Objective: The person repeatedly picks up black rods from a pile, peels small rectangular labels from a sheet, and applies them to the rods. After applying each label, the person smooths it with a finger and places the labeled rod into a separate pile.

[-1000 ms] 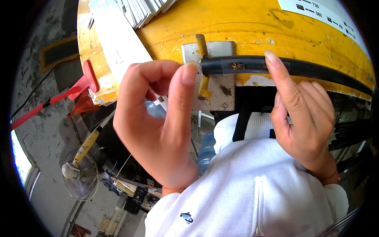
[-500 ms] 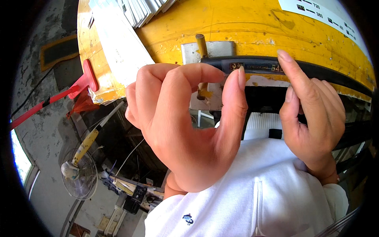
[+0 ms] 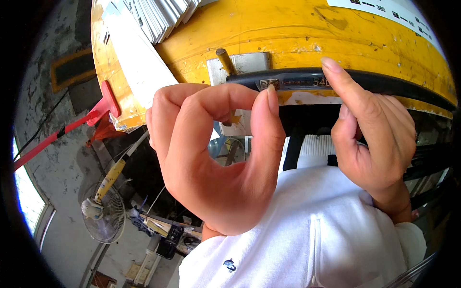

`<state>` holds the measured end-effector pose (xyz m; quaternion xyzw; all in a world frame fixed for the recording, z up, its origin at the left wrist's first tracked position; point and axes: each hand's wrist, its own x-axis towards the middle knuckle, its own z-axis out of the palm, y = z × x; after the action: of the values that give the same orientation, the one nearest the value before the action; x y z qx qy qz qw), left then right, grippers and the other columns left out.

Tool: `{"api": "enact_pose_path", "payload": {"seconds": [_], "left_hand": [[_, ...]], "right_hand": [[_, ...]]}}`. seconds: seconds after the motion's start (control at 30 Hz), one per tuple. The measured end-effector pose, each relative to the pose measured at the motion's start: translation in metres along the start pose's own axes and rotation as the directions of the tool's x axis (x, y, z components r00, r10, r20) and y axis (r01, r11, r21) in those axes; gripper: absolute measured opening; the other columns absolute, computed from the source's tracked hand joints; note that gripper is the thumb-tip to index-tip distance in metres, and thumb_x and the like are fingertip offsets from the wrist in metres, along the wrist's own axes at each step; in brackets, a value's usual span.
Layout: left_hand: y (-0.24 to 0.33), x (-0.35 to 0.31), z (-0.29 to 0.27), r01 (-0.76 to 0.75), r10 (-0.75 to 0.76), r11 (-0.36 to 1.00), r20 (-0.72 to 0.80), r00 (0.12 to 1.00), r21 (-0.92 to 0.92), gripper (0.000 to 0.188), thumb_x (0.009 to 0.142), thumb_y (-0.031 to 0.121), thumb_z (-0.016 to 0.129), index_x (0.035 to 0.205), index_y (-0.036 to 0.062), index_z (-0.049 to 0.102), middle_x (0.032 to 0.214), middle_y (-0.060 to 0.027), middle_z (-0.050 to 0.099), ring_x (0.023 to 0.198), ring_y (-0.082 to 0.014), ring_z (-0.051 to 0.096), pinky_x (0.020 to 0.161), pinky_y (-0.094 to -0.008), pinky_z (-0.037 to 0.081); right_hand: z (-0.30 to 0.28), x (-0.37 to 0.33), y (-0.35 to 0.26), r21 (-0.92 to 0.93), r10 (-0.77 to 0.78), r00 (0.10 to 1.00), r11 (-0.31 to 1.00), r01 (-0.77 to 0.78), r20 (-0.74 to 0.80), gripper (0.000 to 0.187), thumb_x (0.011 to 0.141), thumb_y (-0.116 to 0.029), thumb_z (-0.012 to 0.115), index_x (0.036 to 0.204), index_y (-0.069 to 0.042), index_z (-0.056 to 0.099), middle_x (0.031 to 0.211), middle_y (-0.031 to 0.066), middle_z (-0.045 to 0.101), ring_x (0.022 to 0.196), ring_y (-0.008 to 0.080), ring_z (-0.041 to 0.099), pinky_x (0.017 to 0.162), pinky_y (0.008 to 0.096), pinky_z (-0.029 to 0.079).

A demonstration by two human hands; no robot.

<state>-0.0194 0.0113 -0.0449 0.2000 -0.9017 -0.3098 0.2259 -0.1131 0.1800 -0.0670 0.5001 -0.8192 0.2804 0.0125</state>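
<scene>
A glossy black tube (image 3: 389, 81) lies crosswise along the front edge of the yellow bench. A clear label (image 3: 295, 83) with gold print sits along its near side. At the label's left end, the thumb and index fingertips of my left hand (image 3: 211, 144) come together in a pinch; the other fingers curl behind. My right hand (image 3: 372, 129) has its index finger stretched across the tube at the label's right end, covering part of the print. Its thumb and other fingers are bent in below, and what they hold, if anything, is hidden.
The yellow bench (image 3: 283, 29) bears a fanned stack of white cards (image 3: 161, 19), a long white sheet (image 3: 137, 57) and a printed sheet (image 3: 394, 14). A metal plate with a peg (image 3: 225, 62) is at the tube's left end. A red-handled tool (image 3: 103, 105) and a fan (image 3: 103, 216) are on the left.
The tube, the bench and both hands appear shifted slightly left in view. My left thumb and index fingertips, apart before, have closed together at the label's end. My right index finger keeps its place on the tube.
</scene>
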Motion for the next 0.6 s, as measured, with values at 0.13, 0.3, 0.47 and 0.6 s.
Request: {"api": "enact_pose_path", "payload": {"seconds": [0.13,0.3,0.47,0.6], "left_hand": [[0.0014,-0.0021,0.0008,0.041,-0.042,0.998,-0.018,0.999,-0.037,0.012,0.082,-0.002,0.075,0.081,-0.0015,0.063,0.078,-0.0027,0.057,0.075,-0.0108,0.048,0.075,-0.0241,0.036],[-0.0025,-0.002,-0.0004,0.042,-0.041,0.999,-0.003,0.999,0.03,0.013,0.081,-0.002,0.075,0.08,-0.0012,0.062,0.078,-0.0023,0.056,0.077,-0.0114,0.048,0.076,-0.0245,0.036],[-0.0033,-0.0019,0.0021,0.053,-0.053,0.998,-0.02,0.998,0.015,0.014,0.081,-0.002,0.075,0.078,-0.0007,0.062,0.077,-0.0021,0.056,0.078,-0.0124,0.048,0.078,-0.0255,0.036],[-0.0051,-0.0015,0.0039,0.053,-0.052,0.998,-0.025,0.998,0.019,0.014,0.081,-0.002,0.076,0.077,-0.0002,0.062,0.077,-0.0019,0.056,0.077,-0.0127,0.047,0.078,-0.0258,0.035]], "right_hand": [[-0.0001,0.0002,0.0019,0.009,-0.008,1.0,1.0,0.008,0.001,0.038,0.075,0.015,0.056,0.111,0.013,0.066,0.102,0.0188,0.074,0.066,0.0222,0.07,0.058,0.0284,0.051],[-0.0014,0.0004,0.0019,0.031,0.002,1.0,1.0,-0.002,0.008,0.038,0.075,0.014,0.056,0.112,0.013,0.066,0.101,0.0184,0.075,0.065,0.0215,0.069,0.057,0.028,0.05],[0.0006,0.0006,0.003,0.04,-0.014,1.0,0.999,0.014,-0.002,0.038,0.076,0.013,0.056,0.113,0.013,0.066,0.101,0.018,0.075,0.064,0.0199,0.069,0.055,0.0273,0.049],[-0.0003,0.0011,0.0035,0.039,-0.021,1.0,0.999,0.02,0.015,0.038,0.077,0.014,0.056,0.113,0.013,0.066,0.101,0.0181,0.075,0.064,0.0189,0.069,0.055,0.0269,0.048]]}}
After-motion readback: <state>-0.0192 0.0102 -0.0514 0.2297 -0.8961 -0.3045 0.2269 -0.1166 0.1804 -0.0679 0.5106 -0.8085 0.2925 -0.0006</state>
